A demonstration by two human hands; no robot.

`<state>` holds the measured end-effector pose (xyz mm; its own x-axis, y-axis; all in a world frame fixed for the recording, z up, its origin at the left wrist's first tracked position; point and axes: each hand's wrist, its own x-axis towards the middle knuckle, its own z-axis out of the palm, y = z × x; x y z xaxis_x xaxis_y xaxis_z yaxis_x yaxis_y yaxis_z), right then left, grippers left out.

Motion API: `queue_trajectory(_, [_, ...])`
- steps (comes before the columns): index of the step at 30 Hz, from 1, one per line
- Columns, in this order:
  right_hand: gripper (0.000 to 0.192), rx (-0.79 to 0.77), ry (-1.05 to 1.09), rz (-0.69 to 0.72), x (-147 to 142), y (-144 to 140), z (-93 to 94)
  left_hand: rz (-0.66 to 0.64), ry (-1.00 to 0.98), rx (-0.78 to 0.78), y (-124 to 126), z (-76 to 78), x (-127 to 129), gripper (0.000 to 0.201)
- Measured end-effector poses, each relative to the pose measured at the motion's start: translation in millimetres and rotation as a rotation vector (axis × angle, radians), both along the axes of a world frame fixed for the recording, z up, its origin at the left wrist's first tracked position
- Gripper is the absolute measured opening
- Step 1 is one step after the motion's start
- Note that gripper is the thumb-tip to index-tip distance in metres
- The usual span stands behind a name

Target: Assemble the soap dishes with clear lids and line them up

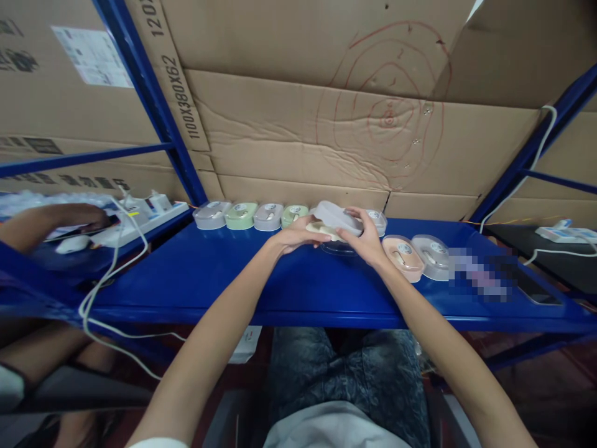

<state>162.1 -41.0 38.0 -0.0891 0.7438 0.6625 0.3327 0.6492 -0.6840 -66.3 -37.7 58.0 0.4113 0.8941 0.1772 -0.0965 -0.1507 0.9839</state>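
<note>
At the middle of the blue worktop (196, 280), close to its back edge, a small oval case (336, 223) with a clear lid is held between both hands, just above a clear shell lying on the surface. Left hand (293, 236) comes in from the lower left with the forearm stretched long and the wrist nearly straight; its fingers curl onto the beige underside of the case, the grip closed on it. Right hand (366, 239) reaches from the lower right, wrist bent inward, fingers wrapped over the near end of the clear lid, likewise gripping the case.

Behind and to the left, a row of grey and green cases (249, 215) stands along the cardboard wall (303, 137). To the right lie a pink case (403, 255) and a grey case (430, 254), touching side by side. Farther left, another person's hand (88, 218) rests by a white power strip (144, 214), whose white cable (105, 280) hangs over the worktop's edge.
</note>
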Motion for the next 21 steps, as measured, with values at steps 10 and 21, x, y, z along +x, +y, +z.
queue_trajectory(10, [0.056,-0.038,-0.059,0.046,-9,-5,-11.1,-0.043,-0.211,-0.229,15,-11.6,-18,0.039])
queue_trajectory(21, [0.053,0.17,-0.158,0.036,-8,-8,-12.6,-0.034,-0.475,-0.429,23,-12.0,-13,0.025])
